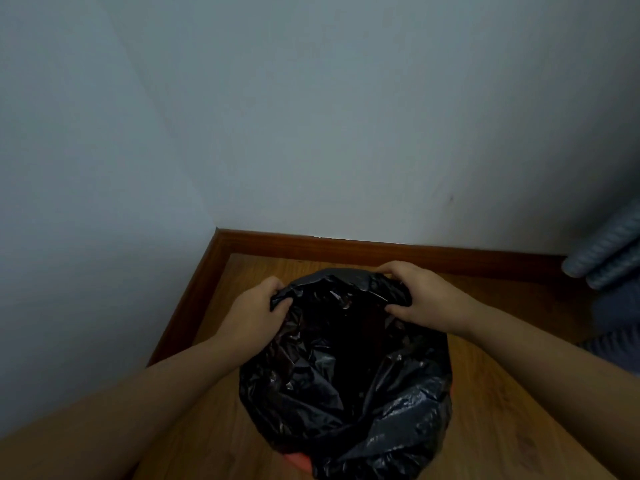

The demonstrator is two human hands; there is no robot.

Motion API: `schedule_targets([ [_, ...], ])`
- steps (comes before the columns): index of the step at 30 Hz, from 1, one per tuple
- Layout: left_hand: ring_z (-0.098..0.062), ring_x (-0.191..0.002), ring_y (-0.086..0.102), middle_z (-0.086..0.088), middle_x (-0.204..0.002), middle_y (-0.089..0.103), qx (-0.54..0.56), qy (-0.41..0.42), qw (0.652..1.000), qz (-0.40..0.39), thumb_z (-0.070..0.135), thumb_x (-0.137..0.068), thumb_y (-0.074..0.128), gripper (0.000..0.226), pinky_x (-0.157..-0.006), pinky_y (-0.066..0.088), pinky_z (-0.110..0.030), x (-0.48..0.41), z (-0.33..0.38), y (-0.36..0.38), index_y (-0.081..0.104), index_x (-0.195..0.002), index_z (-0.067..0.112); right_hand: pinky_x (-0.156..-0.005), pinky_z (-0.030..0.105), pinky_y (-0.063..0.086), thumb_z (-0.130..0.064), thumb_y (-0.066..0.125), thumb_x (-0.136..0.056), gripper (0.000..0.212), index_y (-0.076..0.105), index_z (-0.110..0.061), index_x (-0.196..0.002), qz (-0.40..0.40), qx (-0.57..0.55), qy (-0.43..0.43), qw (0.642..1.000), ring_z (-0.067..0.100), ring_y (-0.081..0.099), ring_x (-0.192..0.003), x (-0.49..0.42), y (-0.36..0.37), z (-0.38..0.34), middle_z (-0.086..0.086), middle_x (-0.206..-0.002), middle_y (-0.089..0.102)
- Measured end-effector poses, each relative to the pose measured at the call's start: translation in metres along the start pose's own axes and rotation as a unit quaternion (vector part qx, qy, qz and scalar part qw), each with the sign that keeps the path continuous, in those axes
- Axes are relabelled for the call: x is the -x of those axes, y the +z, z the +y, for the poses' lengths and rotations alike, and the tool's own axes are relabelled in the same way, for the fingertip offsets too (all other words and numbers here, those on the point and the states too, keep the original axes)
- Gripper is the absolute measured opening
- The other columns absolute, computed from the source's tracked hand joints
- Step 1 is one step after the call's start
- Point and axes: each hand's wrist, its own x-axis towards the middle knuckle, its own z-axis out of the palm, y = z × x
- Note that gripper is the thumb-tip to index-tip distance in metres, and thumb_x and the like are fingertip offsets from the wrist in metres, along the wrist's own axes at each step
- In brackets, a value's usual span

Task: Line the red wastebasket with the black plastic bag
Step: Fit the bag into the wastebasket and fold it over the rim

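The black plastic bag (346, 368) sits open inside the red wastebasket (297, 460), covering it almost fully; only a small red patch of the basket shows at the near left bottom. My left hand (258, 308) pinches the bag's far left rim. My right hand (420, 299) grips the bag's far right rim. Both hands hold the crumpled edge near the far side of the basket's mouth. The bag's inside is dark and I cannot see its bottom.
The wastebasket stands on a wooden floor (502, 393) in a room corner. Pale walls (311, 133) meet at the left, edged by a brown skirting board (381, 249). Grey ribbed fabric (609, 258) hangs at the right edge.
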Motion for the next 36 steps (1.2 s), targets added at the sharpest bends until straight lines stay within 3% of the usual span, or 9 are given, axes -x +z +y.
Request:
schedule_targets([
  [7,-0.014,-0.073,0.052,0.003,-0.079,0.054,0.038,-0.056,0.995,0.072,0.020,-0.092,0.050,0.007,-0.054,0.039,-0.027,-0.006,-0.020,-0.007,0.050,-0.090,0.014,-0.062,0.001,0.039,-0.019,0.066,-0.082,0.032,0.050,-0.028,-0.110,0.094,-0.123,0.044,0.987,0.005,0.052,-0.095,-0.001,0.001,0.004,-0.012,-0.102,0.055],
  [10,-0.011,-0.075,0.048,0.005,-0.082,0.050,0.040,-0.076,0.993,0.082,0.021,-0.093,0.049,0.006,-0.061,0.040,-0.030,-0.009,-0.025,-0.010,0.049,-0.092,0.015,-0.068,0.004,0.039,-0.021,0.060,-0.086,0.032,0.051,-0.023,-0.117,0.125,-0.088,0.027,0.988,0.010,0.052,-0.097,-0.001,0.000,-0.002,-0.006,-0.109,0.052],
  [13,-0.004,-0.067,0.047,0.008,-0.076,0.050,0.048,-0.089,0.989,0.108,0.020,-0.093,0.049,0.006,-0.052,0.037,-0.023,-0.013,-0.032,-0.013,0.049,-0.088,0.016,-0.093,0.019,0.033,-0.029,0.053,-0.089,0.037,0.049,-0.022,-0.125,0.151,-0.046,-0.051,0.986,0.011,0.041,-0.114,0.002,-0.007,-0.013,-0.001,-0.118,0.046],
  [16,-0.004,-0.066,0.047,0.010,-0.075,0.050,0.050,-0.098,0.987,0.116,0.020,-0.093,0.050,0.007,-0.050,0.035,-0.022,-0.017,-0.041,-0.016,0.049,-0.087,0.016,-0.101,0.023,0.024,-0.050,0.052,-0.082,0.050,0.051,-0.026,-0.125,0.090,-0.006,-0.147,0.985,0.008,0.031,-0.124,0.006,-0.016,-0.028,-0.001,-0.131,0.043],
  [19,-0.015,-0.069,0.051,0.008,-0.074,0.050,0.059,-0.098,0.986,0.124,0.018,-0.092,0.052,0.008,-0.054,0.038,-0.030,-0.023,-0.049,-0.018,0.050,-0.085,0.016,-0.093,0.022,0.031,-0.055,0.061,-0.073,0.058,0.052,-0.024,-0.122,0.005,0.058,-0.192,0.980,0.007,0.041,-0.109,0.005,-0.016,-0.036,-0.006,-0.113,0.052],
  [23,-0.021,-0.072,0.052,0.003,-0.075,0.053,0.061,-0.111,0.982,0.140,0.018,-0.089,0.055,0.008,-0.061,0.039,-0.032,-0.031,-0.061,-0.023,0.051,-0.082,0.017,-0.079,0.021,0.032,-0.036,0.068,-0.078,0.041,0.054,-0.025,-0.114,-0.018,0.109,-0.202,0.973,0.004,0.042,-0.089,0.009,-0.009,-0.033,-0.014,-0.095,0.049],
  [28,-0.023,-0.072,0.053,0.002,-0.073,0.053,0.071,-0.125,0.976,0.165,0.016,-0.088,0.057,0.010,-0.062,0.040,-0.032,-0.038,-0.064,-0.022,0.052,-0.079,0.017,-0.063,0.028,0.041,-0.005,0.068,-0.077,0.013,0.063,-0.014,-0.086,0.024,0.101,-0.212,0.972,0.012,0.047,-0.078,0.011,-0.016,-0.028,0.000,-0.082,0.058],
  [31,-0.027,-0.076,0.055,-0.007,-0.079,0.057,0.087,-0.137,0.973,0.164,0.017,-0.088,0.056,0.009,-0.067,0.048,-0.038,-0.041,-0.066,-0.020,0.053,-0.081,0.015,-0.061,0.032,0.048,-0.001,0.069,-0.074,0.014,0.063,-0.012,-0.081,0.047,0.102,-0.208,0.972,0.018,0.054,-0.077,0.017,-0.018,-0.017,0.005,-0.081,0.061],
  [36,-0.026,-0.076,0.055,-0.004,-0.079,0.057,0.100,-0.146,0.967,0.183,0.020,-0.089,0.055,0.007,-0.066,0.046,-0.036,-0.039,-0.068,-0.015,0.052,-0.083,0.018,-0.058,0.034,0.051,-0.004,0.069,-0.074,0.010,0.063,-0.012,-0.075,0.003,0.133,-0.224,0.965,0.017,0.058,-0.076,0.023,-0.006,-0.007,0.004,-0.079,0.063],
])
